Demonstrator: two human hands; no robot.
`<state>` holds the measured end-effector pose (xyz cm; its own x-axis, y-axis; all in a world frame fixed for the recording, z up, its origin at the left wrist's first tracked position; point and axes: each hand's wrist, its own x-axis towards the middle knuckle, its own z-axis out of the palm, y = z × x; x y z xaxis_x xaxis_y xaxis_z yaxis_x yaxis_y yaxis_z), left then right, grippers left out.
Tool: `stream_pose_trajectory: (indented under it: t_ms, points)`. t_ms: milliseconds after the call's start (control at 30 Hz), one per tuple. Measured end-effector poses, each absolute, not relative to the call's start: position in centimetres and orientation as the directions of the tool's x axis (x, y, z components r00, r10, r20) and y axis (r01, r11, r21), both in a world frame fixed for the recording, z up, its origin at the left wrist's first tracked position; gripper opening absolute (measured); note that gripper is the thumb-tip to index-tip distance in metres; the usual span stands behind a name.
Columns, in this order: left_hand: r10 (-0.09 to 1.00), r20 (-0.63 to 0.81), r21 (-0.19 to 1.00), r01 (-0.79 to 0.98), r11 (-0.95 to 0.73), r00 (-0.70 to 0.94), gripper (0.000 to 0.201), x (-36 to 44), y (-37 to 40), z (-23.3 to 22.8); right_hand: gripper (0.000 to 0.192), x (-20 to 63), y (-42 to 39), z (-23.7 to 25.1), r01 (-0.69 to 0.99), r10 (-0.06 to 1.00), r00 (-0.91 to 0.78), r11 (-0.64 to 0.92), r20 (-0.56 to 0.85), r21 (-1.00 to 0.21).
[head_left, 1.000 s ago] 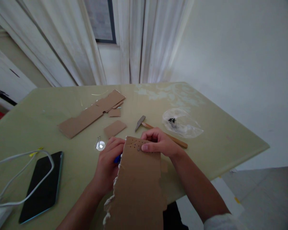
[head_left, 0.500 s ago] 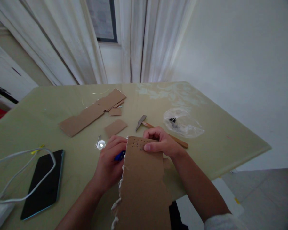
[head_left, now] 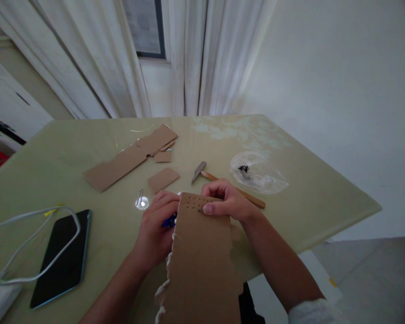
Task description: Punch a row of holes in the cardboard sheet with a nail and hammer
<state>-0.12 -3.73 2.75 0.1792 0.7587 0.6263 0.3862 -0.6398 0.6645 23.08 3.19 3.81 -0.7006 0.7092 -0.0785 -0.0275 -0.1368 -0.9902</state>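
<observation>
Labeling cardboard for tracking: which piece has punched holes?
The held piece, gripped by both hands at its far edge, with rows of small holes there. The long strip and small pieces lying flat on the table show none.

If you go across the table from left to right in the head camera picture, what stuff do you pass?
White cable → black phone → left hand → holed cardboard strip → right hand → clear plastic bag.

A brown cardboard strip (head_left: 200, 256) stands tilted over the table edge, its far end punched with small holes (torn along both sides).
</observation>
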Motion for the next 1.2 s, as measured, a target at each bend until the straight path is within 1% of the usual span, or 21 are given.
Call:
stream_pose_trajectory:
  t_ms: [67, 233, 367, 400, 467, 533, 567, 600, 700, 767, 800, 933, 1033, 1200]
  points:
    - [0.757, 0.626, 0.659, 0.391, -0.642, 0.189, 0.015, -0.1, -3.8, 2.9, 0.047, 23.0, 3.2, 3.7, -0.035, 0.715, -0.694, -0.143, -0.079, -0.989]
    - [0.745, 0.641, 0.665, 0.349, -0.66, 0.186, 0.014, -0.1, -3.8, 2.6, 0.044, 22.9, 3.3, 3.6, 0.008, 0.677, -0.729, -0.137, -0.1, -0.99]
    - [0.805, 0.561, 0.719, 0.369, -0.589, 0.193, 0.013, -0.9, -3.4, 2.1, 0.045, 23.0, 3.4, 3.6, 0.024, 0.712, -0.694, -0.125, -0.106, -0.992]
    - [0.822, 0.544, 0.737, 0.373, -0.564, 0.168, 0.016, -1.3, -3.3, 2.0, 0.045, 23.1, 3.4, 3.7, 0.024, 0.722, -0.684, -0.121, -0.105, -0.992]
    - [0.848, 0.526, 0.776, 0.369, -0.512, 0.068, 0.02, -2.0, -3.3, 2.2, 0.045, 23.1, 3.4, 3.8, 0.033, 0.725, -0.679, -0.124, -0.113, -0.992]
    - [0.843, 0.538, 0.789, 0.359, -0.498, -0.013, 0.022, -2.6, -3.5, 2.6, 0.044, 23.0, 3.3, 4.0, 0.052, 0.715, -0.686, -0.132, -0.132, -0.99]
    - [0.832, 0.554, 0.777, 0.367, -0.511, -0.016, 0.022, -2.8, -3.7, 2.9, 0.043, 23.0, 3.3, 4.0, 0.064, 0.71, -0.691, -0.132, -0.139, -0.989]
    - [0.816, 0.577, 0.749, 0.388, -0.537, 0.017, 0.021, -2.8, -3.8, 3.2, 0.043, 22.9, 3.2, 4.0, 0.076, 0.705, -0.695, -0.125, -0.143, -0.989]
    - [0.749, 0.625, 0.599, 0.48, -0.641, 0.221, 0.025, -2.3, -4.3, 4.0, 0.042, 22.7, 3.1, 4.0, 0.106, 0.705, -0.697, -0.078, -0.13, -0.991]
    - [0.708, 0.643, 0.518, 0.515, -0.683, 0.292, 0.022, -1.9, -4.4, 4.2, 0.042, 22.5, 3.1, 4.0, 0.12, 0.703, -0.701, -0.051, -0.121, -0.991]
    - [0.696, 0.651, 0.497, 0.522, -0.693, 0.305, 0.019, -1.7, -4.4, 4.2, 0.042, 22.5, 3.1, 4.0, 0.124, 0.701, -0.703, -0.045, -0.12, -0.991]
    - [0.674, 0.674, 0.489, 0.502, -0.713, 0.301, 0.017, -1.7, -4.6, 3.9, 0.043, 22.5, 3.0, 4.2, 0.126, 0.692, -0.712, -0.041, -0.119, -0.991]
    - [0.669, 0.681, 0.507, 0.468, -0.724, 0.298, 0.02, -2.0, -4.7, 3.6, 0.041, 22.6, 2.8, 4.4, 0.122, 0.694, -0.712, -0.031, -0.109, -0.992]
    - [0.63, 0.698, 0.481, 0.428, -0.765, 0.342, 0.023, -2.1, -4.7, 3.8, 0.037, 22.5, 2.3, 4.9, 0.108, 0.691, -0.717, -0.022, -0.093, -0.994]
